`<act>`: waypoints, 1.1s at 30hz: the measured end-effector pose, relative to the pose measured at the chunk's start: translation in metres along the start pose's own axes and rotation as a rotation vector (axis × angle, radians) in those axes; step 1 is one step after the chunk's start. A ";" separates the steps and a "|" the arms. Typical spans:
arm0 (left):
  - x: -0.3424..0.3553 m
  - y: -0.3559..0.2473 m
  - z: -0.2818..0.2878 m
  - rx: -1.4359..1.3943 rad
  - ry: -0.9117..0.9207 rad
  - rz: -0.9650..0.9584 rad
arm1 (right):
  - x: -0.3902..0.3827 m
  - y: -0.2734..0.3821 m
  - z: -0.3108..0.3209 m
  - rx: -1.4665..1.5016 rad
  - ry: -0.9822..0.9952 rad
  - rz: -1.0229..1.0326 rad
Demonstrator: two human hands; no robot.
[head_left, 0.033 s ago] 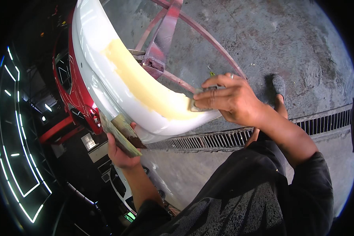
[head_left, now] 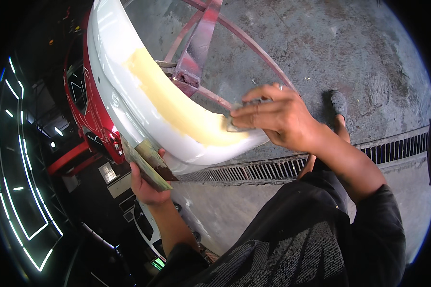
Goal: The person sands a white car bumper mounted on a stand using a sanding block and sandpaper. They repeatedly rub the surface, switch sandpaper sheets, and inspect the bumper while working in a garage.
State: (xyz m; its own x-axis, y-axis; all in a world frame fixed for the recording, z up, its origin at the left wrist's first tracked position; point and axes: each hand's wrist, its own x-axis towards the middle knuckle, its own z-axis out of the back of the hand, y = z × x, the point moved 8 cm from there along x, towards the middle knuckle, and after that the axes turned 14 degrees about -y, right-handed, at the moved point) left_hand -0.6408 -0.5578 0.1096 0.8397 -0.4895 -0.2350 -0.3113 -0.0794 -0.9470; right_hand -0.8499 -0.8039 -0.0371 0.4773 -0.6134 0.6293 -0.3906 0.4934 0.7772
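A white car bumper (head_left: 196, 152) curves across the upper middle, with a long band of yellow body filler (head_left: 170, 107) smeared along its face. The fingers of my right hand (head_left: 282, 117) pinch a thin greyish spreader (head_left: 234, 125), blurred by motion, against the filler's right end. Most of the spreader is hidden behind the fingers. Lower left, my left hand (head_left: 149, 185) grips a flat board (head_left: 151, 158) stained yellow-green and brown, close to the bumper's lower edge. Its thumb lies on the near side, and a fingertip shows past the far side.
A paint-spattered reddish metal stand (head_left: 201, 43) is beside the bumper. A red car (head_left: 95, 115) sits at the left. A slotted drain grate (head_left: 254, 169) crosses the concrete floor (head_left: 368, 52). My foot in a dark clog (head_left: 339, 103) shows at the right.
My right hand has shifted slightly left and up with the spreader along the filler's right end. My left hand and the board have stayed in place.
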 end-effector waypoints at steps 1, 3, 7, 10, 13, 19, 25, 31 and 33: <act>0.001 0.000 -0.005 0.058 0.010 -0.007 | 0.014 0.001 0.001 0.019 -0.046 0.001; 0.004 0.000 -0.011 0.122 0.022 -0.010 | 0.043 0.001 -0.011 0.026 -0.061 0.013; 0.004 0.000 -0.018 0.129 0.056 0.002 | 0.051 0.004 -0.031 0.095 -0.022 0.008; 0.006 -0.001 0.001 0.028 0.060 0.023 | 0.017 0.007 -0.029 0.024 0.004 0.022; 0.009 -0.003 0.019 -0.052 0.040 0.033 | -0.013 0.005 -0.015 0.020 0.107 0.013; 0.004 -0.003 0.011 -0.022 0.003 0.017 | 0.022 0.002 0.002 0.092 0.034 0.013; 0.008 0.000 -0.006 -0.006 0.017 0.029 | 0.044 -0.017 -0.025 0.163 0.065 -0.030; 0.005 -0.001 0.001 -0.043 0.062 0.028 | -0.012 -0.009 -0.003 0.042 0.192 0.010; 0.004 -0.003 0.005 -0.033 0.016 0.007 | -0.004 -0.041 -0.006 0.221 0.180 -0.261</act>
State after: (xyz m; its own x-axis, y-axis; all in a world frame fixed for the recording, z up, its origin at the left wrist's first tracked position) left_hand -0.6342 -0.5557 0.1101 0.8307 -0.5036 -0.2375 -0.3314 -0.1043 -0.9377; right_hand -0.8314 -0.8175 -0.0714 0.7061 -0.5729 0.4162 -0.3886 0.1778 0.9041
